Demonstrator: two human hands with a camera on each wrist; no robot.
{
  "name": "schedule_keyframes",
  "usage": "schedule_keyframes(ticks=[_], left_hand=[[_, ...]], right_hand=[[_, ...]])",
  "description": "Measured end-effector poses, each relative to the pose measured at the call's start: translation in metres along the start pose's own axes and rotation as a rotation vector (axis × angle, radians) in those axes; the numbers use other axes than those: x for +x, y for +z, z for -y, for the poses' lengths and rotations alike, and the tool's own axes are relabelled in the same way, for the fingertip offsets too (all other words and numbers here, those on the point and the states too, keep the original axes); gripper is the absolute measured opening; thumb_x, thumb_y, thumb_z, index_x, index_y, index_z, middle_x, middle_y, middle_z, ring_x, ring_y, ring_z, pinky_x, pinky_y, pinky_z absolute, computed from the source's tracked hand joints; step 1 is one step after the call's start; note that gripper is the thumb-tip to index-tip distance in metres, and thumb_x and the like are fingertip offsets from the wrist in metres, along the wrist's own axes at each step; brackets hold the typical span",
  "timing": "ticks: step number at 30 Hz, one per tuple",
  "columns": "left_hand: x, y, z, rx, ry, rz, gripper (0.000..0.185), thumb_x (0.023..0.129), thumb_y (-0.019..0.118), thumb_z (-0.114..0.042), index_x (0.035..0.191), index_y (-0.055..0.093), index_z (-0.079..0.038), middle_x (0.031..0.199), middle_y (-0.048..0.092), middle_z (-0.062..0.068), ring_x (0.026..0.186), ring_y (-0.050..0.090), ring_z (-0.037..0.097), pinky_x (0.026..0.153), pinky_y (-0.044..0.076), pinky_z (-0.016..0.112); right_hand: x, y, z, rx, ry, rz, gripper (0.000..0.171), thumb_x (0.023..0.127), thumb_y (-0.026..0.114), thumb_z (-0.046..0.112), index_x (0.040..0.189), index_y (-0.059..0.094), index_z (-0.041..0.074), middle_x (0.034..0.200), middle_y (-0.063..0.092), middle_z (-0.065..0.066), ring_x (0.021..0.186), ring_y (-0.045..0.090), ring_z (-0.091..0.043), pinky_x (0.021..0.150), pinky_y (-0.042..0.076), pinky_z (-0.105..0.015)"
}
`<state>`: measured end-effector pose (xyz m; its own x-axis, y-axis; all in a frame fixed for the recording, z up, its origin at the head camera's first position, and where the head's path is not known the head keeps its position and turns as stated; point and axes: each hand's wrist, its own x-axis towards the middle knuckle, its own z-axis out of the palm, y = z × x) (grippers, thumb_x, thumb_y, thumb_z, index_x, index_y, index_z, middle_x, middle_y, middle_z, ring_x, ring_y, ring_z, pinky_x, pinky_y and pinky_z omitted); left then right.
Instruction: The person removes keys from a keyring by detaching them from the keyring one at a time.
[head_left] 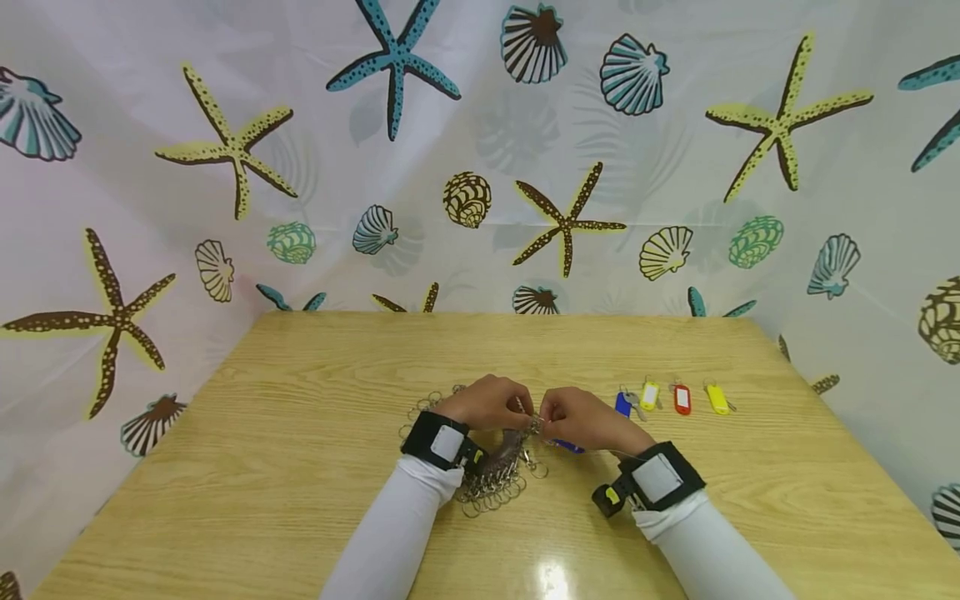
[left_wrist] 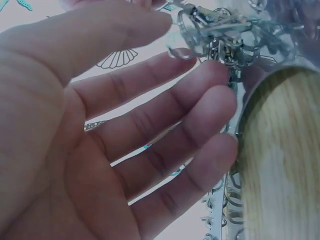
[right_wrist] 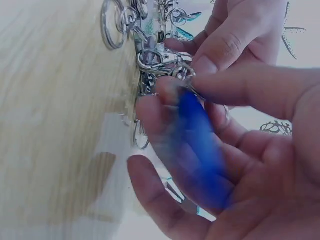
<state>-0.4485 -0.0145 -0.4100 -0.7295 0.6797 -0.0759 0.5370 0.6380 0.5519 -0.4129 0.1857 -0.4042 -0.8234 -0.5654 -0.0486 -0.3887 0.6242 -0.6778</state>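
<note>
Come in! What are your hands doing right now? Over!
Left hand pinches key rings. Right hand holds blue key tag at the rings. Nothing blocking.

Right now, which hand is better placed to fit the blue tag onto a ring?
Right. The right hand already pinches the blue tag at the rings; the left hand only steadies the bunch.

Both forearms, in white sleeves with black wrist straps, converge at centre. Left hand (head_left: pixel 486 402): fingers extended and loosely spread, thumb opposing the fingertips. Right hand (head_left: pixel 581 419): thumb and index finger pinched together, remaining fingers curled beneath, fingertips meeting the left hand's.
</note>
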Motion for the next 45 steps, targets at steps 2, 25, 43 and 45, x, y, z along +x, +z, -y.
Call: schedule_keyframes(ticks=[2, 25, 43, 45], left_hand=[[0.000, 0.000, -0.001, 0.007, 0.003, -0.006, 0.014, 0.093, 0.066, -0.023, 0.103, 0.070, -0.015, 0.091, 0.071, -0.002, 0.077, 0.063, 0.005, 0.071, 0.049, 0.024], [0.004, 0.004, -0.004, -0.010, 0.049, -0.038, 0.010, 0.087, 0.073, -0.026, 0.087, 0.068, -0.018, 0.074, 0.064, -0.009, 0.065, 0.059, 0.006, 0.062, 0.047, 0.022], [0.008, 0.010, -0.008, 0.075, 0.081, -0.062, 0.017, 0.091, 0.068, -0.031, 0.099, 0.071, -0.016, 0.080, 0.065, -0.011, 0.066, 0.057, 0.002, 0.061, 0.045, 0.019], [0.008, 0.010, -0.008, 0.075, 0.075, -0.064, 0.016, 0.091, 0.069, -0.028, 0.100, 0.071, -0.015, 0.082, 0.066, -0.010, 0.069, 0.058, 0.002, 0.063, 0.046, 0.020]], right_hand=[[0.001, 0.000, -0.002, 0.028, 0.018, -0.024, 0.005, 0.092, 0.061, 0.009, 0.092, 0.059, 0.005, 0.077, 0.064, -0.003, 0.060, 0.051, -0.013, 0.055, 0.040, -0.029], [0.000, -0.005, -0.004, 0.060, 0.021, -0.190, 0.013, 0.098, 0.056, 0.010, 0.100, 0.067, 0.002, 0.090, 0.066, -0.007, 0.073, 0.062, -0.018, 0.063, 0.046, -0.032], [0.001, -0.003, -0.007, 0.192, 0.021, -0.160, 0.013, 0.098, 0.054, 0.008, 0.099, 0.062, -0.002, 0.091, 0.063, -0.012, 0.072, 0.061, -0.018, 0.063, 0.052, -0.033], [0.001, -0.002, -0.007, 0.229, 0.038, -0.155, 0.013, 0.098, 0.054, 0.007, 0.099, 0.061, -0.004, 0.090, 0.062, -0.013, 0.071, 0.063, -0.020, 0.063, 0.053, -0.036]])
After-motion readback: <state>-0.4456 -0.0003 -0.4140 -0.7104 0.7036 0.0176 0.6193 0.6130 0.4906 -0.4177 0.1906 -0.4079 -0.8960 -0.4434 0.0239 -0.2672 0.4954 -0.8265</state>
